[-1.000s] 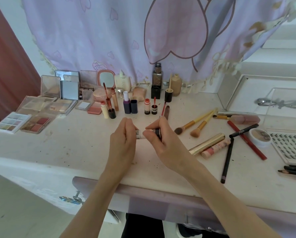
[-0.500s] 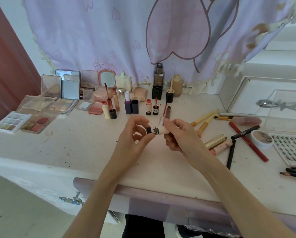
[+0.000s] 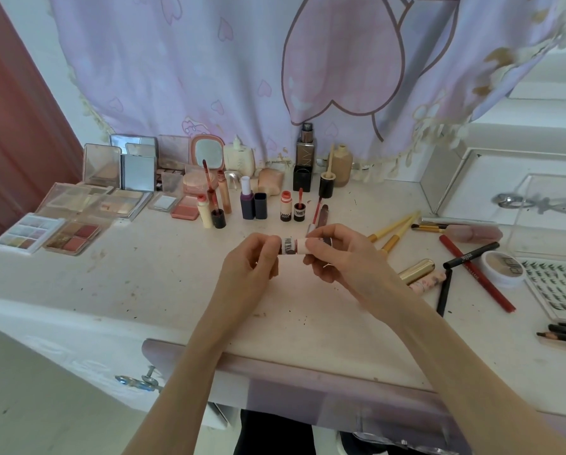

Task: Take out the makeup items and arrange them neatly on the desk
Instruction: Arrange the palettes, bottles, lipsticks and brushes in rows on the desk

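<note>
Above a scuffed white desk point(image 3: 144, 284) crowded with palettes point(image 3: 71, 236) and brushes point(image 3: 391, 229), beneath a heart-print curtain point(image 3: 275, 70), a left hand point(image 3: 247, 272) and right hand point(image 3: 344, 257) pinch opposite ends of a small lip-gloss tube point(image 3: 293, 246), fingers curled round it.

Black lettering runs along the small tube point(image 3: 291, 246), too partly covered to read, and the round compact point(image 3: 504, 268) carries large unclear letters on its lid.
</note>
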